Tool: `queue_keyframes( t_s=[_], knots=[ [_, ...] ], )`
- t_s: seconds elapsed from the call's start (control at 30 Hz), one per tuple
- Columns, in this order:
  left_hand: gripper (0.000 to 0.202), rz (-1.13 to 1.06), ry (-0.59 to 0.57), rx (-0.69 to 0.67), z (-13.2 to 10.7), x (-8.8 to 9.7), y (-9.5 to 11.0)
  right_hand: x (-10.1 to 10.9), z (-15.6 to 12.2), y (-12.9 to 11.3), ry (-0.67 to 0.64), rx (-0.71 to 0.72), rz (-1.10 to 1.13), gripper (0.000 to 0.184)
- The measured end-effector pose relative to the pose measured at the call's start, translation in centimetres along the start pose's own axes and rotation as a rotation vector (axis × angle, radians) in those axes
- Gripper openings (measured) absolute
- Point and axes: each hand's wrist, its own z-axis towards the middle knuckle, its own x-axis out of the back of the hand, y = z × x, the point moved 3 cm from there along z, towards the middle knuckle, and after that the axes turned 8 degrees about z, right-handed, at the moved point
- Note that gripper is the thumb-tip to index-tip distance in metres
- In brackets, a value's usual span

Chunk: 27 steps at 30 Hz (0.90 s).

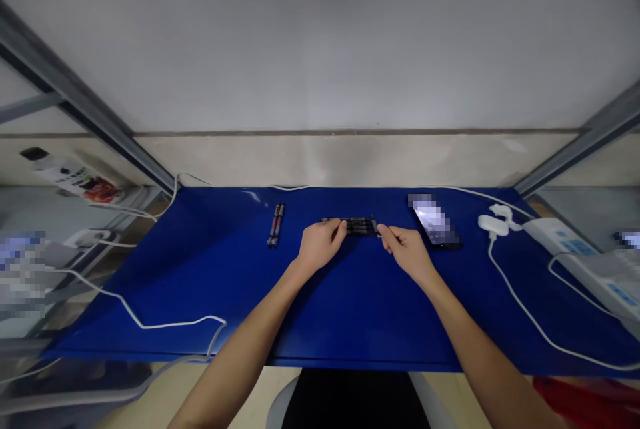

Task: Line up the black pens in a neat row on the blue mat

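Note:
A small black rectangular device (356, 225) lies on the blue mat (350, 309) near the middle back. My left hand (320, 244) has its fingers curled over the device's left end and grips it. My right hand (406, 247) is pinched at the device's right end, thumb and forefinger together on a thin part I cannot make out. Two dark pens with red bands (275, 224) lie side by side left of my left hand.
A black phone (434, 221) with a lit screen lies to the right. A white charger (493, 224) and its cable (530, 316) trail to a white power strip (580, 252). Another white cable (145, 322) crosses the mat's left corner. Metal frame bars stand at both sides.

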Motion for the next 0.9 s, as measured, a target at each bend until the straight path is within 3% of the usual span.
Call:
queue_keyframes(
  t_s=[0.17, 0.3, 0.53, 0.73, 0.9],
  knots=[
    [0.045, 0.012, 0.012, 0.001, 0.0, 0.1, -0.1, -0.3, 0.4, 0.7, 0.041, 0.021, 0.116, 0.03],
    [0.046, 0.026, 0.009, 0.01, 0.0, 0.0, -0.2, -0.2, 0.5, 0.7, 0.049, 0.03, 0.179, 0.026],
    [0.046, 0.063, -0.005, 0.014, 0.0, 0.0, 0.0, 0.0, 0.2, 0.0, 0.04, 0.047, 0.151, 0.039],
    [0.045, 0.053, -0.014, -0.059, -0.3, -0.1, 0.7, -0.2, 0.2, 0.0, -0.033, -0.001, 0.177, 0.049],
    [0.046, 0.035, -0.03, -0.078, -0.4, -0.2, 0.9, -0.2, 0.1, -0.3, -0.009, 0.006, 0.094, 0.054]
  ],
)
